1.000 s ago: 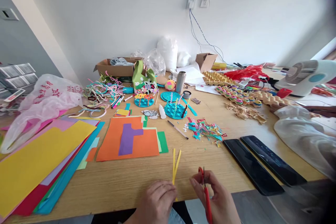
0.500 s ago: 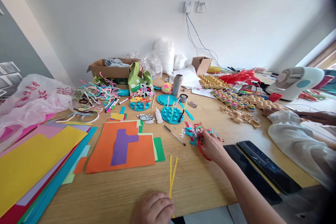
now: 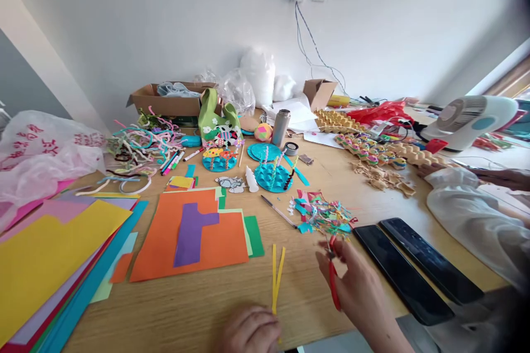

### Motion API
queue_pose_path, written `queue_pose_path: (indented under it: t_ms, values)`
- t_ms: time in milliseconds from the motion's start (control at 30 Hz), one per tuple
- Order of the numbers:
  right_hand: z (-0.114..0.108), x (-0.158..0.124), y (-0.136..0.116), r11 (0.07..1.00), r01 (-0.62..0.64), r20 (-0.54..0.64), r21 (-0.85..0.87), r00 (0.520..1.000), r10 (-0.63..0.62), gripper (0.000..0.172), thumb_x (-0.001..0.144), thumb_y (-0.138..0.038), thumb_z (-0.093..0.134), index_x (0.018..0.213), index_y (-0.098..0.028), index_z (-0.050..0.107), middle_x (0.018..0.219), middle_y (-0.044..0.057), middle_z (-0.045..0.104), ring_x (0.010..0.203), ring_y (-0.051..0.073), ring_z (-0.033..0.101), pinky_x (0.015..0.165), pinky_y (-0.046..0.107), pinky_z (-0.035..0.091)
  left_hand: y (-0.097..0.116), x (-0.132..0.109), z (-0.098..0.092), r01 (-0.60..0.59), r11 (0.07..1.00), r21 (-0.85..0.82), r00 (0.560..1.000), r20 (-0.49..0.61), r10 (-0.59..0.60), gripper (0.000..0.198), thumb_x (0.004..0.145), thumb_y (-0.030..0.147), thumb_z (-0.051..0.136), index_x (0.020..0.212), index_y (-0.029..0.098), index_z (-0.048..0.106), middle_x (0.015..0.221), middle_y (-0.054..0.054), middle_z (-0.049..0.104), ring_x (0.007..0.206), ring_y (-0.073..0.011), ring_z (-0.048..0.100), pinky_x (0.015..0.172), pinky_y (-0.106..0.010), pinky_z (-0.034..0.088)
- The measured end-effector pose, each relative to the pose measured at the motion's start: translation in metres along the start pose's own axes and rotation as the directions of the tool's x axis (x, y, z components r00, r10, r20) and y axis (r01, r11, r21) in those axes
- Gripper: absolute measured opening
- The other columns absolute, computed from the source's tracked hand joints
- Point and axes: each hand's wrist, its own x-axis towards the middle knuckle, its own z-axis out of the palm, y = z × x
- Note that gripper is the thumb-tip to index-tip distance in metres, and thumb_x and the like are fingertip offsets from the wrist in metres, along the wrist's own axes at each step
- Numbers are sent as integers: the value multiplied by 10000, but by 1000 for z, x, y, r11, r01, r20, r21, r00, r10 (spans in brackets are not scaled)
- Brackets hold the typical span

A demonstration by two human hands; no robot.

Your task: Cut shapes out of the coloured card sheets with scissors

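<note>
At the table's front edge my left hand [image 3: 252,330] is closed, its fingertips hidden, with yellow paper strips [image 3: 278,277] coming out from it. The strips stand away from the hand in a narrow V. My right hand [image 3: 351,276] holds red-handled scissors [image 3: 333,281], its fingers partly round the handles. Beyond the right hand lies a pile of colourful paper scraps [image 3: 327,214]. A pen [image 3: 278,212] rests left of the pile. Further left, a purple paper piece [image 3: 191,237] lies on orange paper [image 3: 153,242].
Stacked coloured sheets [image 3: 62,265] fill the left side. Two dark phones [image 3: 406,270] lie right of my right hand. Blue egg-tray crafts [image 3: 273,175], a metal bottle [image 3: 281,128] and pipe cleaners [image 3: 144,138] stand further back. Another person's sleeve [image 3: 464,215] is at the right, near a fan [image 3: 472,121].
My right hand has drawn back from the scrap pile towards me with the scissors, uncovering the pile. My left hand stays near the front edge with the yellow strips. The view has shifted slightly.
</note>
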Motion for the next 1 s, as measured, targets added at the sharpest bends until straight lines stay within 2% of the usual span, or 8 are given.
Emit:
queue_pose_path:
  t_ms: [33,100,167,233,400,733,867,1000]
  values:
    - [1,-11,-7,984,-118,163,134,982,96,245,861,-456,531,832,-213,541,845,89,675,753,231,610,707,344,452,1,2,-3,35,999,-32,999,22,-35,188,872,70,494,869,168,655,741,-38,754,699,-141,723,696,-206,596]
    - [7,-31,-18,865,-362,463,348,869,177,348,823,-549,578,795,-204,544,787,83,682,691,213,617,648,313,475,4,6,-9,92,992,-83,995,41,-88,168,869,72,510,906,159,649,787,-63,758,730,-153,725,714,-223,599]
    - [13,-45,-26,733,-532,602,423,770,211,423,749,-603,652,777,-193,554,738,68,678,632,198,613,596,291,477,7,9,-13,119,987,-107,992,41,-115,173,866,63,516,941,151,644,821,-82,759,774,-167,728,733,-243,601]
    - [19,-54,-33,663,-595,634,454,739,229,456,690,-610,711,763,-185,563,682,44,661,580,178,595,548,270,457,9,11,-16,115,986,-121,993,36,-112,192,862,45,516,974,141,641,841,-95,758,812,-176,727,758,-259,600]
    - [24,-52,-51,618,-590,580,519,774,252,421,728,-577,701,733,-171,589,591,15,632,516,138,531,496,238,375,15,12,-23,-2,991,-133,1000,9,3,206,882,59,510,1037,106,638,887,-129,761,888,-193,723,802,-283,595]
    - [46,-31,-66,429,-501,405,752,864,299,406,573,-408,856,689,-193,532,560,-57,487,465,87,401,432,207,313,16,10,-36,-163,986,-16,987,-1,163,175,903,86,500,995,119,645,848,-85,777,930,-173,720,850,-266,577]
    - [46,-21,-75,402,-440,345,803,893,289,417,559,-390,875,713,-191,542,617,-53,512,476,80,431,446,207,368,10,9,-43,-134,991,14,989,63,133,180,863,63,543,1000,106,652,941,-115,765,1041,-189,680,899,-284,559]
    - [38,0,-87,445,-302,213,843,947,240,424,542,-397,883,705,-187,553,677,-38,535,529,99,491,481,228,448,-2,17,-55,42,997,60,985,167,-52,467,820,-29,467,1237,134,597,1212,-133,683,1204,-209,581,990,-359,513]
